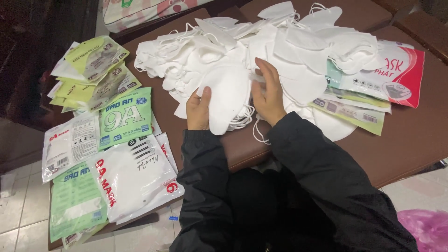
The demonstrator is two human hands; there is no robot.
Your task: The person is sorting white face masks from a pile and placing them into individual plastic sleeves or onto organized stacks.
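Head view looks down on a brown padded bench (410,140) that I see heaped with loose white face masks (289,51). Both hands work at its near edge. My left hand (198,109) pinches the left rim of a small stack of folded white masks (228,100), thumb on top and fingers hidden behind, so it is closed on the stack. My right hand (268,91) rests on the stack's right side, fingers (267,70) stretched long and close together; it steadies the stack, though I cannot tell whether the thumb clamps it. Elastic ear loops (256,133) dangle off the bench edge below.

I judge the masks very light, soft and floppy, apt to slide off one another and to snag by their loops. Holding both opposite rims of the stack looks soundest.

Both forearms, in black sleeves (308,177), come up from the near edge, wrists bent slightly inward. Printed mask packets (126,116) lie at the left end, more packets (387,77) toward the right.
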